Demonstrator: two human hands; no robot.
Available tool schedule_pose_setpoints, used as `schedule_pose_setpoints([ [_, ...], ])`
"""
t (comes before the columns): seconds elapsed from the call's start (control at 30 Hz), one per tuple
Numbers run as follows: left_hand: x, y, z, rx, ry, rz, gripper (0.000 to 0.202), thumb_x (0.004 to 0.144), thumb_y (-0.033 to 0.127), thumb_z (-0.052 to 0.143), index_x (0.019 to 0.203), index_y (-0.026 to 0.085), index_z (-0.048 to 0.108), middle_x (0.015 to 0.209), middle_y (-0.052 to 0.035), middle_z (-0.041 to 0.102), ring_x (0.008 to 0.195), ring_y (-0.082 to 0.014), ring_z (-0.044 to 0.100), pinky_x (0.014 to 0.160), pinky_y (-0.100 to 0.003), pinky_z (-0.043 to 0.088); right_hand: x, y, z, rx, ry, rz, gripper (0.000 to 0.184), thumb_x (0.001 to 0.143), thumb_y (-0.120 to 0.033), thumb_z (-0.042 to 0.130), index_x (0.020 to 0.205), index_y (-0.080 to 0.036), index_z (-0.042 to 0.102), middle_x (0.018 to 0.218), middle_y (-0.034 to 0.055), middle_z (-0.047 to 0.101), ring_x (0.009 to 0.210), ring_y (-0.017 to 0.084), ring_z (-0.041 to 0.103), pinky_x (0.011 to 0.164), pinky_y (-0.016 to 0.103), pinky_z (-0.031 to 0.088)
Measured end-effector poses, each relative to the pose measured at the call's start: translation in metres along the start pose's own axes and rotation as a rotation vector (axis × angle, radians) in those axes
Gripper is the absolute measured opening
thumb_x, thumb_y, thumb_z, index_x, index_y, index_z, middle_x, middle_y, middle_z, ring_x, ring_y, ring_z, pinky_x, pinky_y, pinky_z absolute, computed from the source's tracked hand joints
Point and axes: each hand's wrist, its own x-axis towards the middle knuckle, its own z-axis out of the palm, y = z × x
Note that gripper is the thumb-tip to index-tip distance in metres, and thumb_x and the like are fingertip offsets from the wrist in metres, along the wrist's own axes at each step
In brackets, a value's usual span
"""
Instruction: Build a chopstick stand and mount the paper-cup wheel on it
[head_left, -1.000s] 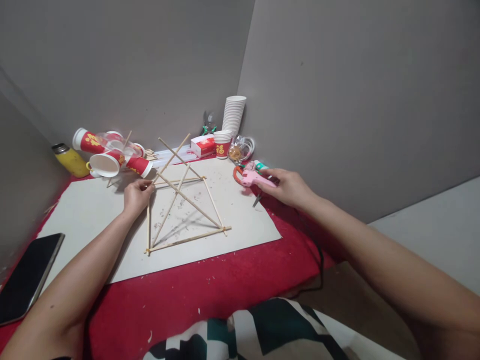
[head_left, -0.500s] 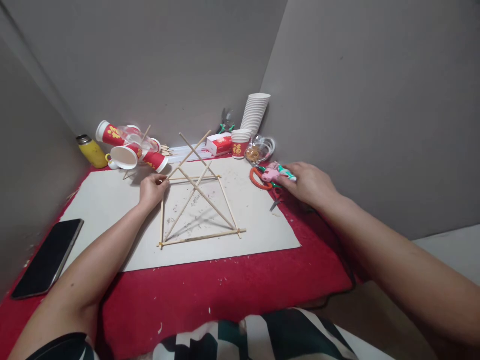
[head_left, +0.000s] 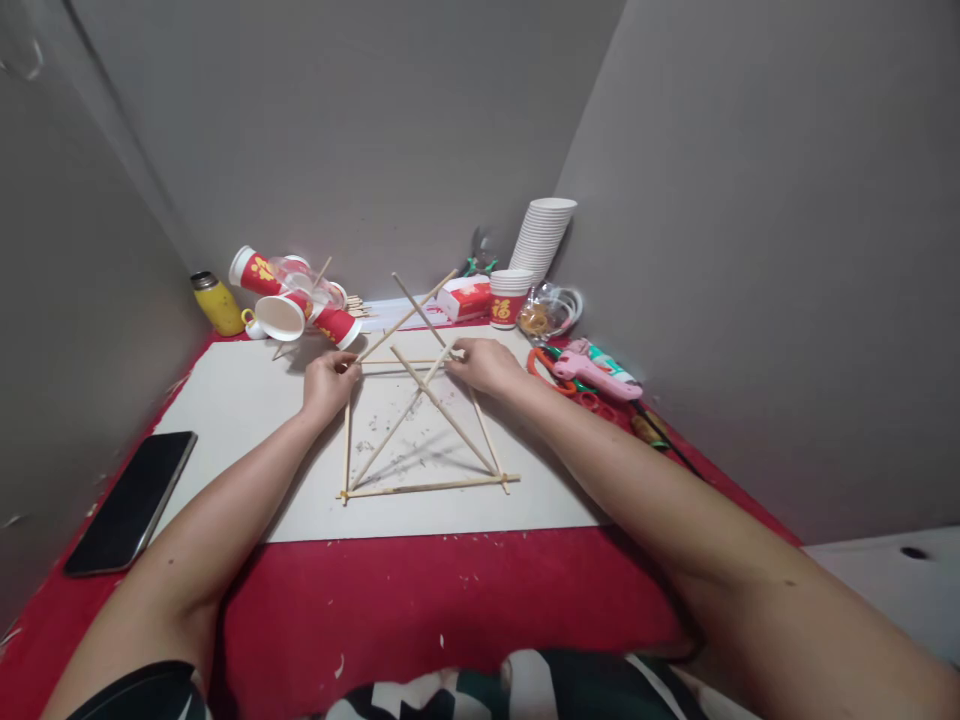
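A frame of thin wooden sticks (head_left: pixel 427 489) stands on a pale board (head_left: pixel 292 500). Its base is four-sided, and slanting sticks cross in pairs above the front and back sides. At the far left corner, my left hand (head_left: pixel 328 388) pinches the stick frame. My right hand (head_left: pixel 486 366) has its fingers closed at the far right corner, where the sticks meet; the fingertips are partly hidden. Right of that hand lies a pink glue gun (head_left: pixel 600 373), near orange-handled scissors (head_left: pixel 541 374).
Joined red paper cups (head_left: pixel 336 325) and a yellow bottle (head_left: pixel 217 305) stand at the back left. Behind the frame are a red and white box (head_left: pixel 463 298), a cup stack (head_left: pixel 541 235) and a clear bag (head_left: pixel 551 308). A phone (head_left: pixel 133 505) lies left, on the red cloth.
My right hand has let go of the pink glue gun and moved left to the frame's far right corner. My left hand stays at the far left corner. The view has shifted slightly.
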Motion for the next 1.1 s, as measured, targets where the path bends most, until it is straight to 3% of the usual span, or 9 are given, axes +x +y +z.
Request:
schedule_pose_setpoints([
  [0.13, 0.000, 0.000, 0.003, -0.066, -0.004, 0.005, 0.030, 0.077, 0.029, 0.068, 0.099, 0.014, 0.081, 0.076, -0.0045, 0.073, 0.072, -0.0188, 0.065, 0.074, -0.029, 0.051, 0.002, 0.007, 0.011, 0.032, 0.013, -0.006, 0.029, 0.092, -0.025, 0.059, 0.113, -0.018, 0.078, 0.111, 0.0118, 0.079, 0.102, 0.025, 0.072, 0.086, 0.030, 0.051],
  [0.3, -0.002, 0.002, 0.004, -0.158, 0.011, -0.014, 0.046, 0.075, 0.028, 0.070, 0.119, 0.013, 0.075, 0.067, 0.0004, 0.065, 0.065, -0.0166, 0.060, 0.071, -0.028, 0.051, 0.002, 0.014, 0.018, 0.076, 0.057, -0.021, 0.026, 0.090, -0.024, 0.060, 0.107, -0.018, 0.079, 0.106, 0.0097, 0.080, 0.096, 0.023, 0.073, 0.082, 0.027, 0.051],
  [0.4, -0.003, 0.004, 0.002, -0.156, -0.004, -0.044, 0.040, 0.074, 0.028, 0.071, 0.110, 0.013, 0.078, 0.065, 0.0007, 0.064, 0.063, -0.0160, 0.060, 0.070, -0.028, 0.050, 0.002, 0.017, 0.019, 0.088, 0.083, -0.019, 0.025, 0.089, -0.024, 0.060, 0.103, -0.018, 0.080, 0.104, 0.0105, 0.080, 0.095, 0.025, 0.073, 0.082, 0.030, 0.051],
  [0.73, -0.004, 0.004, -0.003, -0.016, -0.002, -0.005, 0.038, 0.076, 0.035, 0.069, 0.105, 0.013, 0.082, 0.082, -0.0074, 0.077, 0.073, -0.0202, 0.067, 0.074, -0.030, 0.052, -0.004, 0.010, 0.014, 0.120, 0.094, -0.026, 0.026, 0.090, -0.024, 0.059, 0.105, -0.017, 0.080, 0.107, 0.0113, 0.078, 0.098, 0.022, 0.070, 0.087, 0.028, 0.048],
  [0.87, -0.005, 0.006, -0.003, -0.004, -0.018, 0.009, 0.039, 0.078, 0.035, 0.066, 0.105, 0.012, 0.082, 0.080, -0.0081, 0.076, 0.070, -0.0199, 0.065, 0.070, -0.030, 0.051, -0.005, 0.010, 0.012, 0.118, 0.065, -0.004, 0.025, 0.091, -0.025, 0.060, 0.107, -0.020, 0.079, 0.105, 0.0081, 0.080, 0.098, 0.021, 0.072, 0.085, 0.027, 0.049],
  [1.1, -0.004, 0.005, -0.001, -0.002, -0.024, 0.023, 0.038, 0.078, 0.034, 0.066, 0.105, 0.012, 0.082, 0.080, -0.0081, 0.076, 0.070, -0.0195, 0.065, 0.070, -0.030, 0.052, -0.008, 0.010, 0.009, 0.067, 0.043, 0.031, 0.030, 0.092, -0.027, 0.059, 0.113, -0.021, 0.079, 0.113, 0.0102, 0.079, 0.105, 0.026, 0.072, 0.088, 0.031, 0.050],
])
